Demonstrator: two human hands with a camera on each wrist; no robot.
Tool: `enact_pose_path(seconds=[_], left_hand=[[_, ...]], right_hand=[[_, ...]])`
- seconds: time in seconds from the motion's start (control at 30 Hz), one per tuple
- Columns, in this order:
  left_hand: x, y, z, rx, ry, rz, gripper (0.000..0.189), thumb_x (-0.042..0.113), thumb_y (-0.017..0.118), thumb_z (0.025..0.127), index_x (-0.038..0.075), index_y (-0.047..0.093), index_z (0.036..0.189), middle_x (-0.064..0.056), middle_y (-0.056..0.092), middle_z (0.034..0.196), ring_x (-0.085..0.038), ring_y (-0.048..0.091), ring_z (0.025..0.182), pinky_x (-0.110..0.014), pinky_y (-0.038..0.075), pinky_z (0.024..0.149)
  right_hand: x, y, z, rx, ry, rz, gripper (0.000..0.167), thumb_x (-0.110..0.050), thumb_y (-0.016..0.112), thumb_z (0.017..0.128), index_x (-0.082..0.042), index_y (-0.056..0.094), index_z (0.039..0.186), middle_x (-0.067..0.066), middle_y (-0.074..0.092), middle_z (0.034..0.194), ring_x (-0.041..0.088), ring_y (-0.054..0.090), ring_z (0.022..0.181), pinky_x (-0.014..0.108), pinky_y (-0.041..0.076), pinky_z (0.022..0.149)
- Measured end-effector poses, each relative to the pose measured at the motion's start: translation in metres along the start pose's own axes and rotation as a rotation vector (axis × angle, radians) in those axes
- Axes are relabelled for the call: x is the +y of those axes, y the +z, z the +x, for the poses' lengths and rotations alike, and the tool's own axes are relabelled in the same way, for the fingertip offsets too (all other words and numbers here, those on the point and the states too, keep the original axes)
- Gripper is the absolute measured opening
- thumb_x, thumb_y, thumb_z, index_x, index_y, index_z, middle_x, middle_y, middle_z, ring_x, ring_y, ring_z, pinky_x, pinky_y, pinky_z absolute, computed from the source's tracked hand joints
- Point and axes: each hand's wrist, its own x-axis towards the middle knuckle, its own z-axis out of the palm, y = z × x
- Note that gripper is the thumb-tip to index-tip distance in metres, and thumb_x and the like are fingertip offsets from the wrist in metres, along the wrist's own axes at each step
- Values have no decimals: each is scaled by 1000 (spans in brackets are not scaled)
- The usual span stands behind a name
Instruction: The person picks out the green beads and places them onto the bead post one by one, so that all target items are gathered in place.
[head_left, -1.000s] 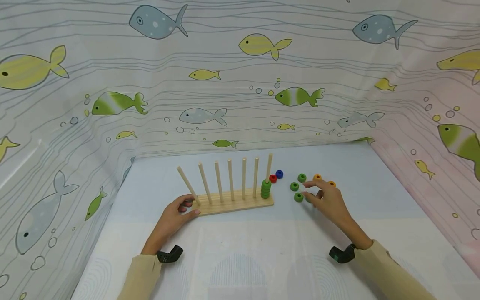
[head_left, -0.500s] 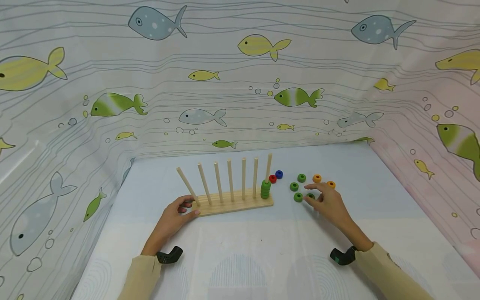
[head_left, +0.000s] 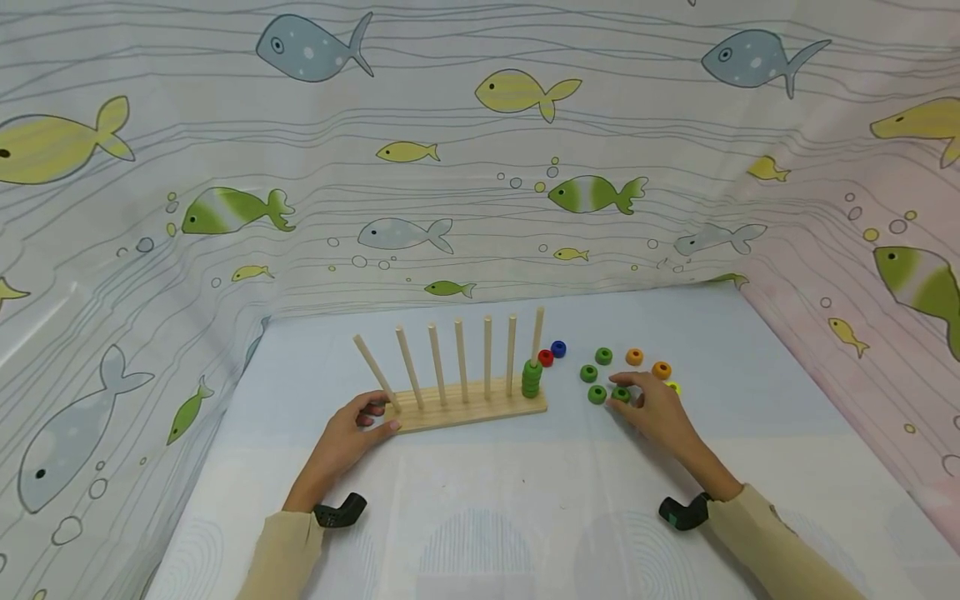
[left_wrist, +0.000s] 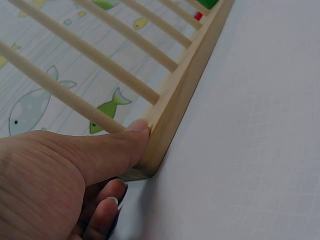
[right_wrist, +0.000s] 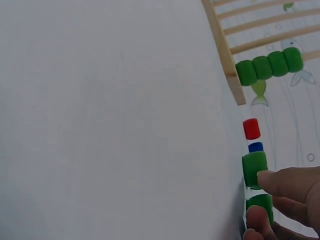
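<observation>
My left hand (head_left: pixel 352 433) grips the left end of a wooden peg board (head_left: pixel 468 408); in the left wrist view the thumb (left_wrist: pixel 120 150) presses on the board near the end peg, with fingers curled below. Several green beads (head_left: pixel 531 379) are stacked on the rightmost peg, and the other pegs are bare. My right hand (head_left: pixel 656 408) is over the loose beads, thumb and forefinger spread apart around a green bead (head_left: pixel 621 394). In the right wrist view a fingertip overlaps a green bead (right_wrist: pixel 255 167); whether it touches cannot be told.
Other loose green beads (head_left: pixel 588 373) lie left of my right hand. Orange beads (head_left: pixel 634 357) lie behind it, and a yellow bead (head_left: pixel 674 387) is partly hidden beside it. A red bead (head_left: pixel 546 358) and a blue bead (head_left: pixel 558 349) lie behind the board's right end.
My right hand has shifted slightly down and left, uncovering the orange beads, the nearest green bead and part of the yellow bead. My left hand and the peg board stay put.
</observation>
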Motion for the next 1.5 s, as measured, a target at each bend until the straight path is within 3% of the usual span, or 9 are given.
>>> enact_pose_path(seconds=[0.43, 0.87, 1.5], left_hand=[[-2, 0, 0, 5, 17, -9, 60, 35, 80, 93, 11, 57, 142, -12, 60, 130, -28, 54, 112, -47, 41, 99], [-3, 1, 1, 8, 19, -10, 59, 35, 79, 93, 12, 57, 142, -11, 60, 129, -27, 53, 111, -46, 41, 99], [-2, 1, 0, 11, 0, -3, 60, 35, 79, 93, 12, 56, 143, -12, 59, 130, -28, 53, 113, -46, 41, 99]], right_hand=[[-3, -2, -1, -5, 47, -54, 44, -18, 80, 92, -2, 67, 130, 18, 68, 121, 16, 53, 65, 28, 44, 55], [-1, -2, -4, 30, 51, -90, 35, -17, 82, 90, 2, 73, 118, 19, 67, 111, 20, 53, 76, 34, 42, 64], [-3, -9, -6, 35, 80, 8, 38, -19, 80, 92, -4, 69, 125, 15, 71, 112, 16, 57, 57, 28, 44, 47]])
